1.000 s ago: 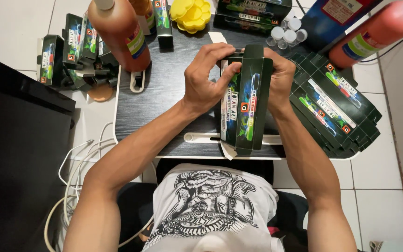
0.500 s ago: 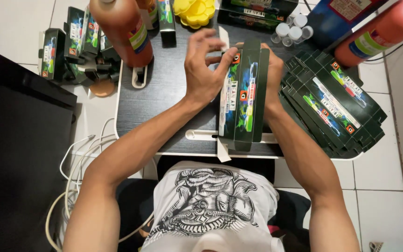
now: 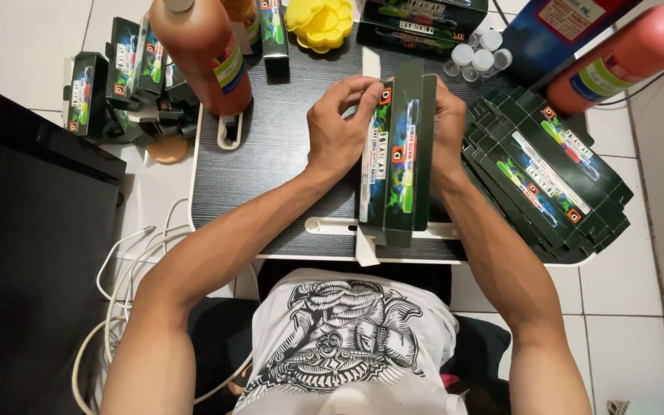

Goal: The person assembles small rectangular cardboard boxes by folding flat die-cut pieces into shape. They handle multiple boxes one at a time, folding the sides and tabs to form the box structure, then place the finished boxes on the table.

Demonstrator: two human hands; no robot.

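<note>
My left hand: it grips the long dark carton on its left side near the top, thumb and fingertips pinched on the upper edge by the end flap.
My right hand: it is mostly hidden behind the carton; my fingers wrap the right side near the top and press against it, so both hands are clamped on the same box.
Carton: a long, narrow, dark green box with bright green and blue printing, held lengthwise away from me over the middle of the small dark table. Its near end reaches the table's front edge, where a pale flap sticks out.
Flat cartons: a fanned stack of the same boxes, still folded flat, lies on the right part of the table, just beside my right wrist and overhanging the edge.
Made-up cartons: several stand and lean in a cluster on the white tiled floor, off the table's left corner.
Orange bottle: a big one stands at the far left of the table, well apart from my left hand.
Red bottle: it lies tilted at the far right.
Yellow shell-shaped thing: at the table's far edge.
Small clear vials: a few with white caps, just beyond my right hand.
White cables: looped on the floor at my left, beside a large black surface.
</note>
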